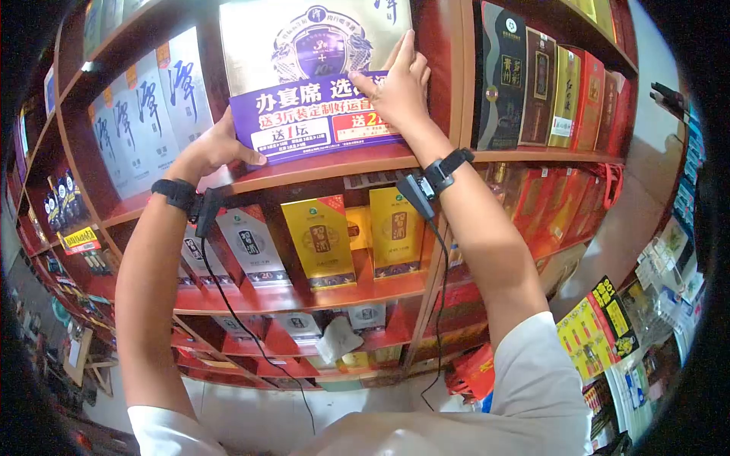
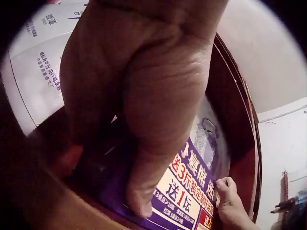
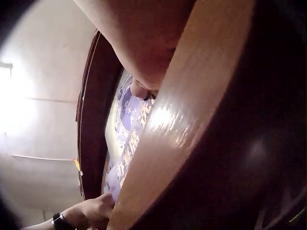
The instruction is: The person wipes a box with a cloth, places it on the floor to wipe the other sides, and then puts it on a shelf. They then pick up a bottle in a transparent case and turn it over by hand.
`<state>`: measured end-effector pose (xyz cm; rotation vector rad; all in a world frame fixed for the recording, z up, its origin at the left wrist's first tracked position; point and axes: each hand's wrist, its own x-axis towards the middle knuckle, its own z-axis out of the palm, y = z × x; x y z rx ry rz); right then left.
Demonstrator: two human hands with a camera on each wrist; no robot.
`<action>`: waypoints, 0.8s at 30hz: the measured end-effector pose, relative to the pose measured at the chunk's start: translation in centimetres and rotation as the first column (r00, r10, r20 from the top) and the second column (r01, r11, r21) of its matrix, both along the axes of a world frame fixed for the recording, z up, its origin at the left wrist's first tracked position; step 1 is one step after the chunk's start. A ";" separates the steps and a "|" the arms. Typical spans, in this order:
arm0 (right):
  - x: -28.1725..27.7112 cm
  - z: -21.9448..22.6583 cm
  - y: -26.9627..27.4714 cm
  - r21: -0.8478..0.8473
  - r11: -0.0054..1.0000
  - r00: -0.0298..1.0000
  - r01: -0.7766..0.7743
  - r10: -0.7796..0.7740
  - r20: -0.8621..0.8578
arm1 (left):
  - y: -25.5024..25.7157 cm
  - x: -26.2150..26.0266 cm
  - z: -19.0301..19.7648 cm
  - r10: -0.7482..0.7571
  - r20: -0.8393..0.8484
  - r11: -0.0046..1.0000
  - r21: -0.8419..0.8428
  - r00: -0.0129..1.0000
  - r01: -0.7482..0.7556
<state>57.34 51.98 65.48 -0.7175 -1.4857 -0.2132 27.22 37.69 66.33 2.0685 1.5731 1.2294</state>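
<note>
A large silver-gold liquor box (image 1: pixel 255 45) stands on an upper shelf, a purple printed panel (image 1: pixel 289 144) across its lower front. My left hand (image 1: pixel 209 148) grips the lower left corner, thumb on the panel's front and fingers at the side. In the left wrist view that thumb (image 2: pixel 141 199) presses over the purple print. At the box's right side, my right hand (image 1: pixel 399 87) holds on with the thumb over the panel's upper edge and fingers reaching up the side. The shelf edge (image 3: pixel 180 91) hides much of the right hand's work in the right wrist view.
White boxes (image 1: pixel 148 114) line the left compartment, beside a wooden upright. Several upright boxes (image 1: pixel 536 83) fill the right compartment. Gold boxes (image 1: pixel 319 239) stand on the shelf below. Black cables (image 1: pixel 255 342) hang from both wrist cameras.
</note>
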 end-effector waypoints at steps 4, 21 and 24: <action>1.7 -0.8 -1.8 -0.233 0.970 0.989 -0.070 0.097 0.108 | -1.5 0.3 -0.1 0.134 -0.213 0.987 0.121 0.968 -0.110; 3.2 -2.7 -3.1 -0.454 0.889 0.944 -0.058 0.197 0.266 | 0.2 1.3 0.5 0.199 -0.163 0.971 -0.103 0.966 -0.217; 3.7 -3.4 -2.7 -0.381 0.918 0.938 -0.115 0.226 0.263 | 0.9 0.4 -0.5 0.156 -0.114 0.983 -0.082 0.981 -0.165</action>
